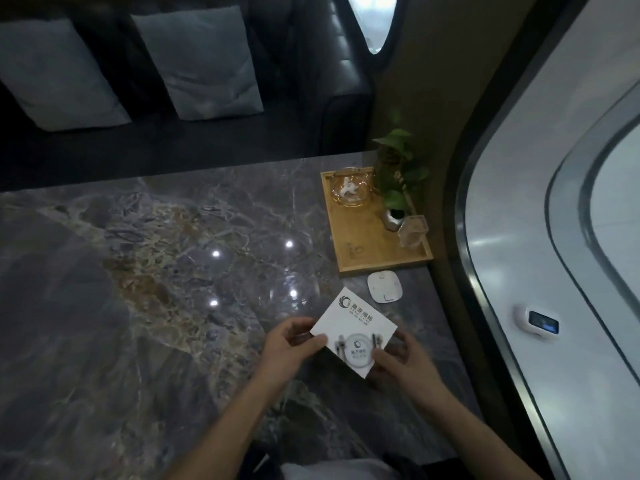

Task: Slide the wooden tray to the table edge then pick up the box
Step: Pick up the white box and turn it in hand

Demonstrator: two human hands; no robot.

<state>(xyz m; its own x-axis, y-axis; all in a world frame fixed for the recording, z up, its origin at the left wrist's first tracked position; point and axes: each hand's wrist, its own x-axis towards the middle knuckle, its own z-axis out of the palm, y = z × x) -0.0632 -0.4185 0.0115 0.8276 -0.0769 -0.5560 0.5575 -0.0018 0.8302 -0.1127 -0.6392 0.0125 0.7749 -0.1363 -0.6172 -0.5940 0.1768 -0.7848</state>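
Note:
A white box (349, 323) with a dark logo and a printed plate-and-cutlery picture is held just above the marble table (156, 271), near its right front. My left hand (291, 344) grips its left corner and my right hand (398, 358) grips its lower right corner. The wooden tray (363, 244) lies at the table's far right, against the right edge. On it stand a glass ashtray (351, 190), a small potted plant (396, 188) and a clear glass container (412, 230).
A white rounded square pad (385, 287) lies between the tray and the box. A dark sofa with two grey cushions (197, 64) runs behind the table. A curved wall and window frame (485, 271) border the table on the right.

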